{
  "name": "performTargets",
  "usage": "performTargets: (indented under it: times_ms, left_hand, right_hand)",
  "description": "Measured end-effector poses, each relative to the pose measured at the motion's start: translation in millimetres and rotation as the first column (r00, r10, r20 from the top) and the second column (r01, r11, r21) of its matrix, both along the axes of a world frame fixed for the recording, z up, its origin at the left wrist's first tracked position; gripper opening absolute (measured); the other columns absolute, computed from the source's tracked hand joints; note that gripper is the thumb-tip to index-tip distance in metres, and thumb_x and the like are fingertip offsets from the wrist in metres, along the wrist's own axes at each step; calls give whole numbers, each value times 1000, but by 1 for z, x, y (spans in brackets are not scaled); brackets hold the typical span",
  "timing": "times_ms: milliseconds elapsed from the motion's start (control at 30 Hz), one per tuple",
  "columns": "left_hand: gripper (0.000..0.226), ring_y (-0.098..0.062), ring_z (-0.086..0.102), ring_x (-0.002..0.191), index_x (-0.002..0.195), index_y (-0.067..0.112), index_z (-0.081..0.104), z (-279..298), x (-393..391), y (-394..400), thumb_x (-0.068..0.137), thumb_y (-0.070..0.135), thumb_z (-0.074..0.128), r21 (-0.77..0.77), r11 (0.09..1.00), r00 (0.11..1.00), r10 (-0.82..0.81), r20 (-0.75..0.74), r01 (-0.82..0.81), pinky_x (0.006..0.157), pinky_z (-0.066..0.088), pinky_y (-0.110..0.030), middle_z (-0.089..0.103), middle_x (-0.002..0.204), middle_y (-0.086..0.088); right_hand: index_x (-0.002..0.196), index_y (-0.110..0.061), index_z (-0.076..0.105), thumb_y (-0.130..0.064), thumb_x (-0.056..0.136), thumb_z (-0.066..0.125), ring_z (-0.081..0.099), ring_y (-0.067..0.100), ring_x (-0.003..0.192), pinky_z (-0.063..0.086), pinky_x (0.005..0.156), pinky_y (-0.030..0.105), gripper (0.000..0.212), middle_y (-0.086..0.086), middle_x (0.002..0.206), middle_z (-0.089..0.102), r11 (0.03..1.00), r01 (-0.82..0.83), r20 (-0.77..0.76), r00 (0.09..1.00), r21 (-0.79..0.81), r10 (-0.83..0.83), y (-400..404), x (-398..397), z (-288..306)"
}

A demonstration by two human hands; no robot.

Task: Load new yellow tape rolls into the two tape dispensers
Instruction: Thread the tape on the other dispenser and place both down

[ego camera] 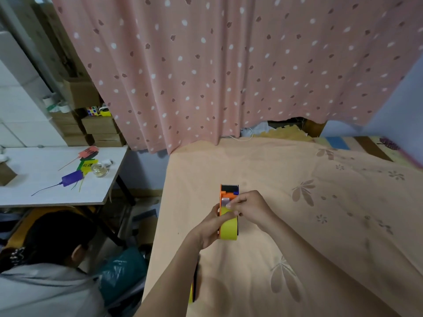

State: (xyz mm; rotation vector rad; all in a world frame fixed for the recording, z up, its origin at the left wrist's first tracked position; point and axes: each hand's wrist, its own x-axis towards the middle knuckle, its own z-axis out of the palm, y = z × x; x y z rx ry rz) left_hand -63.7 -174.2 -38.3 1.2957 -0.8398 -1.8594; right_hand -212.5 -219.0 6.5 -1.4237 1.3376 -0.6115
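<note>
An orange tape dispenser point(226, 192) with a yellow tape roll point(229, 228) seated in it is held above the peach bed sheet. My left hand point(211, 227) grips the dispenser and roll from the left side. My right hand point(250, 208) pinches the loose yellow tape end near the dispenser's front, by the black blade part. A second yellow and black object point(193, 291), partly hidden under my left forearm, lies at the bed's left edge; what it is cannot be told.
The bed point(297, 202) with a flower-print sheet fills the right side. A pink dotted curtain point(229, 65) hangs behind. At left a white table point(45, 179) carries a purple tool, coloured tags and a glass jar. A person in grey sits at lower left point(45, 259).
</note>
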Motion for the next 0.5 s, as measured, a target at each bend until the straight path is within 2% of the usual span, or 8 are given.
performTargets:
  times_ms: [100,200,367,500]
  left_hand:
    - [76,-27,63,121,135,32,47,1,-3,1,69,49,82,40,999,999,-4,44,2,99,54,-49,65,132,-4]
    - [70,-23,65,109,131,28,52,-1,-1,2,70,49,81,50,999,999,-19,33,17,94,56,-44,66,127,-4]
    - [72,-24,64,106,134,20,52,-3,-1,2,72,46,79,55,998,1000,14,2,-14,104,50,-52,66,122,-8]
    - [71,-26,64,110,137,20,49,0,-1,1,74,37,78,35,998,998,50,-23,-49,102,51,-51,63,134,-12]
  right_hand:
    - [63,-25,77,-15,78,80,65,10,71,52,73,27,18,0,73,75,999,26,-6,1000,-42,-27,1,2,3]
    - [65,-27,75,-16,80,80,67,14,77,53,76,29,19,-4,75,73,998,20,-23,1000,-63,-22,-1,1,9]
    - [64,-28,75,-18,78,82,71,16,92,56,84,30,19,0,88,77,996,-36,-105,994,-78,28,-1,1,13]
    - [61,-29,73,-18,79,82,68,15,87,51,75,24,23,-4,82,73,996,-43,-132,991,-85,31,-1,2,14]
